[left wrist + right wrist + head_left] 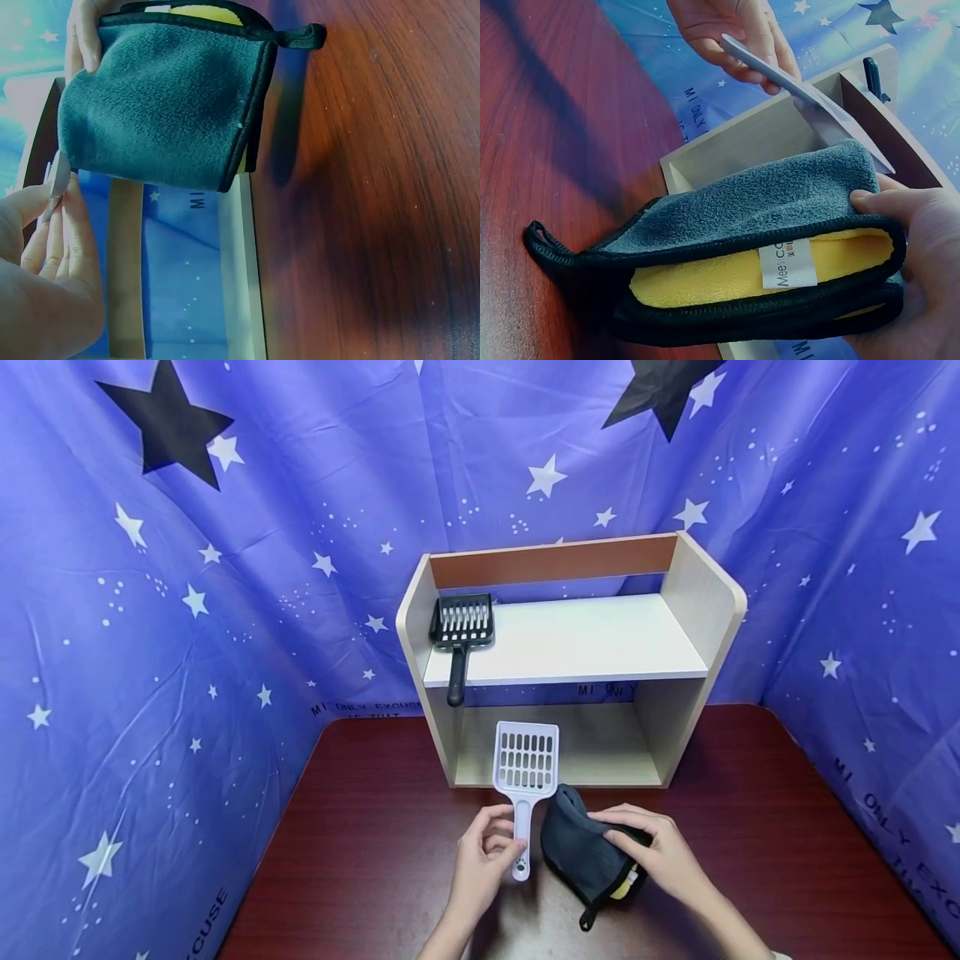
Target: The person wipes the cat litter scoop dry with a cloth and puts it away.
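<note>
My left hand point(486, 852) pinches the handle of a pale lavender slotted litter scoop point(527, 760), its head pointing up and away in the head view. Just right of it, my right hand point(660, 850) grips a folded cloth point(583, 843), thumb on the near side. The cloth is grey-blue plush outside with a yellow inner face point(697, 283), black edging, a white label point(788, 264) and a hanging loop point(304, 36). In the right wrist view the scoop is seen nearly edge-on beyond the cloth. Both things are held up over the table.
A two-tier wooden shelf point(570, 639) stands at the back of the dark red table point(360, 852). On its upper board, at the left, lies a black slotted scoop point(463, 625), handle jutting over the front edge. A blue star-patterned curtain point(300, 568) surrounds the table.
</note>
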`<move>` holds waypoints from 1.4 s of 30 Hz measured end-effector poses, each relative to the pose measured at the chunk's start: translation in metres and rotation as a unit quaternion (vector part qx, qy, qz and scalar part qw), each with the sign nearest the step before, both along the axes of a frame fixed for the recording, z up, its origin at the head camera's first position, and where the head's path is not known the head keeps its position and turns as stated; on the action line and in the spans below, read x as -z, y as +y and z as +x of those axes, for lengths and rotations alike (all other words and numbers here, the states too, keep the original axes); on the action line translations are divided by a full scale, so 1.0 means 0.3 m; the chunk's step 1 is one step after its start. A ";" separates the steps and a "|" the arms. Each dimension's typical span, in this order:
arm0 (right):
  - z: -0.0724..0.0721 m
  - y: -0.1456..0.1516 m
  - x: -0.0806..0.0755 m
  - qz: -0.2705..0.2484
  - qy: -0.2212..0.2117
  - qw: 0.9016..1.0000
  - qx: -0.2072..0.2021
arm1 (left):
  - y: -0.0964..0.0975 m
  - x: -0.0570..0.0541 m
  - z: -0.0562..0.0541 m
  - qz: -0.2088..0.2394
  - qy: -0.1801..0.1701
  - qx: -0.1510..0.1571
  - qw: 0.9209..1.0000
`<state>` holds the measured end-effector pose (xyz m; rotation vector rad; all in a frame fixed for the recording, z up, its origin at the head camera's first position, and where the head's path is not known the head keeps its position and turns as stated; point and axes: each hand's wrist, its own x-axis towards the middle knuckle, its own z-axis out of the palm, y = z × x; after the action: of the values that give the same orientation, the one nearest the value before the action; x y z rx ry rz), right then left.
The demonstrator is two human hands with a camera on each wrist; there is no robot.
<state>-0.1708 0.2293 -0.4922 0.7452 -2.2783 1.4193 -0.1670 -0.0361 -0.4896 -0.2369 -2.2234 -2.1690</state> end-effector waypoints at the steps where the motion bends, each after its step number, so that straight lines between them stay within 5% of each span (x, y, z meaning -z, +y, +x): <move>1: 0.000 0.002 0.000 0.000 -0.001 1.000 0.001 | -0.001 -0.002 0.002 0.000 0.001 0.000 1.000; 17: 0.006 0.030 -0.004 0.011 -0.019 1.000 0.020 | -0.007 -0.073 0.008 0.015 0.042 0.010 0.999; 42: 0.007 0.055 0.007 0.017 -0.052 0.998 0.039 | -0.004 -0.269 -0.030 0.019 0.105 -0.009 0.994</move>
<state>-0.1687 0.2457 -0.4942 0.5983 -2.3881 1.4186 -0.1759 -0.0374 -0.4089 -0.4195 -2.0624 -2.0669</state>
